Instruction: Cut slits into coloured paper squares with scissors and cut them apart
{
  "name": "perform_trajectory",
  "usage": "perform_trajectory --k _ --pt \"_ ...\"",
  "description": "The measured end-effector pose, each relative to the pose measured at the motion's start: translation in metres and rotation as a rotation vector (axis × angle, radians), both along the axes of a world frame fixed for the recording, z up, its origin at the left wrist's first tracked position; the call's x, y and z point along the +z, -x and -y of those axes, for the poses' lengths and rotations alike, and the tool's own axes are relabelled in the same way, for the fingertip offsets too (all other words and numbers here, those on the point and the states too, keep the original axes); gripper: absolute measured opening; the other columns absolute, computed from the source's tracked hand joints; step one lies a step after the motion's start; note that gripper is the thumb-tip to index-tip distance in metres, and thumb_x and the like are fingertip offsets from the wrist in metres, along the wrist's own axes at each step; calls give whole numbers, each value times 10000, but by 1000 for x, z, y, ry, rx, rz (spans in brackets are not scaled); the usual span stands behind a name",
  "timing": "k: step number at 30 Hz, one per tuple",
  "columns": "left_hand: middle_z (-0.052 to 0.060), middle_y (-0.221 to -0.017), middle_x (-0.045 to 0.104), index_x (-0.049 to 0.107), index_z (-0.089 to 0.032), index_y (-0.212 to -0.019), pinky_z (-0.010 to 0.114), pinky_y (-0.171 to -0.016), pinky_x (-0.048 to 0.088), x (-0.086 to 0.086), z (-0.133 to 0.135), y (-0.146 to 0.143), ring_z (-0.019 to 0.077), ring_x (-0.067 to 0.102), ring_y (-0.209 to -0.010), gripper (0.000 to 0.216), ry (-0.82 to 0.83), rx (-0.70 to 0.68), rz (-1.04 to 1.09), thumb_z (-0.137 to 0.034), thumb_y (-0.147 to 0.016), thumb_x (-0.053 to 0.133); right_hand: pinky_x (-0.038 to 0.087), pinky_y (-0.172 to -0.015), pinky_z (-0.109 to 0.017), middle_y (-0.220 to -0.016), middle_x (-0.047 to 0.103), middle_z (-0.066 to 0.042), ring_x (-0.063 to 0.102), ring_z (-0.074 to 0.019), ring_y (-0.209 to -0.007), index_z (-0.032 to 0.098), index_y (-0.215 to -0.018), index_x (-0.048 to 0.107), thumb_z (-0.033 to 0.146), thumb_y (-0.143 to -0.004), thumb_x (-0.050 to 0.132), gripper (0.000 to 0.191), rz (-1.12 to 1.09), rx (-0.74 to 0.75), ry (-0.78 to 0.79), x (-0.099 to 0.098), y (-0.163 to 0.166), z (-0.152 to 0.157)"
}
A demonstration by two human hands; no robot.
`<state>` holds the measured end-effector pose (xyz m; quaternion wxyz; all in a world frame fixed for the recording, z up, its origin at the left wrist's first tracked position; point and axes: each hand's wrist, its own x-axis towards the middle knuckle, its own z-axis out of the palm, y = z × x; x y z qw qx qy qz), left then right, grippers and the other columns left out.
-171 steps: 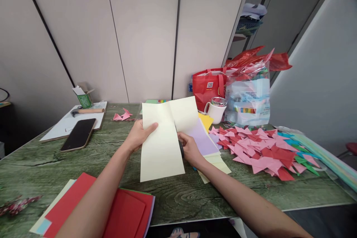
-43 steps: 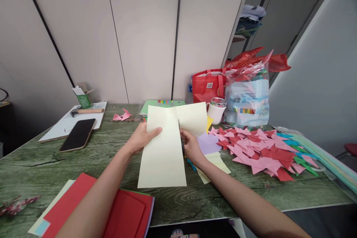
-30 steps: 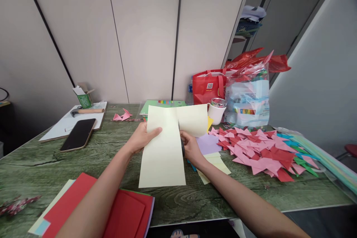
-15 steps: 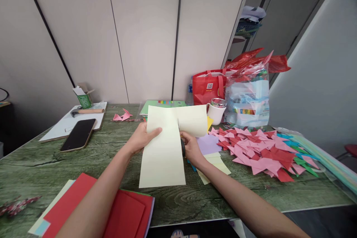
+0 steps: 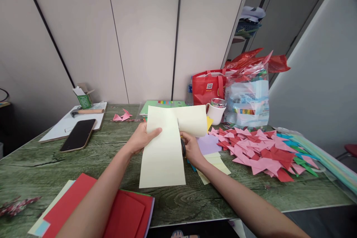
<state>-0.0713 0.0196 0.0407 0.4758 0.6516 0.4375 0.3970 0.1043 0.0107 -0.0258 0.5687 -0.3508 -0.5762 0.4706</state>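
Observation:
A pale cream sheet of paper [image 5: 163, 156] is held up over the middle of the table. My left hand [image 5: 141, 136] pinches its left edge, thumb on the front and fingers behind. My right hand [image 5: 192, 148] is closed around the black handle of a pair of scissors [image 5: 183, 147]. The blades sit at a cut that runs up the sheet from its near edge, and most of them are hidden by the paper. To the right of the cut, the cut part curls up and away above my right hand. The sheet's upper part is still joined.
Red paper sheets [image 5: 125, 214] lie under my left forearm. Folded pink and red paper pieces [image 5: 259, 150] are heaped at right, near lilac paper [image 5: 209, 144]. Behind stand a white mug [image 5: 215, 113], red bag [image 5: 205, 91] and plastic bag [image 5: 247, 100]. At left are a phone [image 5: 78, 135] and hammer [image 5: 89, 111].
Almost nothing differs. The curled right part of the sheet has shifted very slightly to the left; both hands keep their places and their grip.

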Motion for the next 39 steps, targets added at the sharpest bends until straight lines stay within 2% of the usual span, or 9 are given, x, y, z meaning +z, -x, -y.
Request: perform_trajectory --k 6,10,15,19,28,34,39 --pt "90 -863 669 595 -116 -936 258 -509 476 1 1 -1 179 612 -635 396 3 18 -14 -398 -658 594 382 -428 -216 -478 517 50 448 -92 -435 168 -688 553 261 -587 625 155 -11 -13 22 1 1 2" --pt "83 -851 670 597 -120 -922 254 -502 472 1 1 -1 171 609 -620 377 8 18 -17 -392 -660 594 413 -452 -230 -470 522 49 485 -112 -463 167 -741 564 254 -601 615 173 2 0 13 2 0 2" --pt "66 -819 669 592 -125 -913 238 -492 465 0 1 -1 149 596 -585 346 37 -20 4 -365 -664 603 462 -559 -267 -671 628 -1 569 -151 -599 166 -844 562 218 -605 608 249 4 15 -42 4 -3 -2" --pt "62 -810 668 592 -127 -909 231 -487 462 -1 2 -2 144 593 -582 340 49 -38 2 -367 -669 600 459 -609 -263 -757 641 -21 580 -154 -657 163 -869 559 190 -613 604 261 17 -1 -96 6 -4 -4" --pt "70 -826 668 580 -121 -939 247 -511 471 -1 2 -2 154 600 -598 377 56 -46 1 -382 -668 599 441 -562 -240 -729 633 -15 547 -127 -587 162 -883 565 172 -608 609 279 36 -9 -121 7 -6 -4" --pt "68 -835 665 576 -120 -940 247 -509 473 -2 1 -2 152 600 -600 371 62 -52 -4 -377 -672 596 449 -544 -240 -650 625 4 542 -121 -544 158 -864 573 193 -596 623 275 30 -8 -84 6 -7 -6" --pt "71 -841 665 573 -119 -949 250 -510 477 -1 1 -2 156 603 -608 384 63 -48 -10 -383 -671 594 456 -571 -256 -660 633 6 560 -132 -562 166 -843 583 181 -594 626 254 5 6 -80 6 -7 -6"
